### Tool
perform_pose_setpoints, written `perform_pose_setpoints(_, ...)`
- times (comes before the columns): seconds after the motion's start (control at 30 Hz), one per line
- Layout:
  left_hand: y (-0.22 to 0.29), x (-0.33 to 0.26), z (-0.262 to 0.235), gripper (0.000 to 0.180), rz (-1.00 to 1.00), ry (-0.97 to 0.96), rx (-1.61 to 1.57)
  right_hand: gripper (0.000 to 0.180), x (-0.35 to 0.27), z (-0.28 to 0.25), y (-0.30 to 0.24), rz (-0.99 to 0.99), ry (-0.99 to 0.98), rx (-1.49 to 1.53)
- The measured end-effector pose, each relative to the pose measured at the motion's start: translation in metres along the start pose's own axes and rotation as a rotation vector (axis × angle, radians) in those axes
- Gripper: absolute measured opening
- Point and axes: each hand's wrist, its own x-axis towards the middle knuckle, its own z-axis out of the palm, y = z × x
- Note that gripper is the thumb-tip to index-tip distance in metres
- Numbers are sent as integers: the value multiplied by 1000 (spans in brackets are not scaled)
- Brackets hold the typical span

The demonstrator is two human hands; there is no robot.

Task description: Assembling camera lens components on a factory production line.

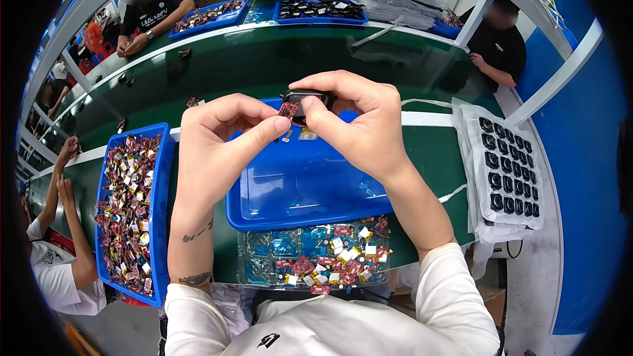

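Note:
Above an overturned-looking blue plastic tray (297, 201), my right hand (369, 122) grips a small black casing (294, 96), thumb across its inside and fingers behind. A small red circuit board (288, 109) sits at the casing's left edge, pinched between the thumb and index finger of my left hand (227, 135). Below it hang a small yellowish piece (308, 134) and a thin strip; how they join the board is hard to make out. Nearest my body, a clear compartment tray (247, 247) holds several red boards with white and yellow parts, and blue pieces.
A long blue bin (165, 224) full of red boards stands at left. On the right, a white-wrapped tray (471, 178) carries rows of black casings. Behind runs a green belt (244, 66) with scattered parts. Co-workers sit across it and at left, near more blue bins (320, 20).

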Motion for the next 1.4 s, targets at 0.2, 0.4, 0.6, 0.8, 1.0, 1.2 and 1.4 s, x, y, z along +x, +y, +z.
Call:
perform_pose_setpoints(0.2, -7, 0, -1, 12, -74, 12, -152, 16, -2, 7, 3, -152, 26, -125)
perform_pose_setpoints(0.4, -12, 4, 2, 15, -62, 88, -130, 16, 1, 7, 3, -131, -21, 10)
perform_pose_setpoints(0.6, -36, 32, 8, 13, -8, 72, -51, 20, 12, -26, 0, -137, 5, -149)
perform_pose_setpoints(0.8, -133, 134, -1, 35, -146, 64, 688, 14, 19, -69, -22, -178, 276, -161)
perform_pose_setpoints(1.0, -184, 186, 22, 30, -371, -303, 912, 9, 21, -76, -16, -331, 306, -315)
perform_pose_setpoints(1.2, -175, 143, 76, 30, -202, -466, 428, 13, -3, -88, -27, -287, 291, -404)
perform_pose_setpoints(1.4, -101, 103, 239, 32, -129, -535, -68, 13, -55, -140, -51, -237, 252, -658)
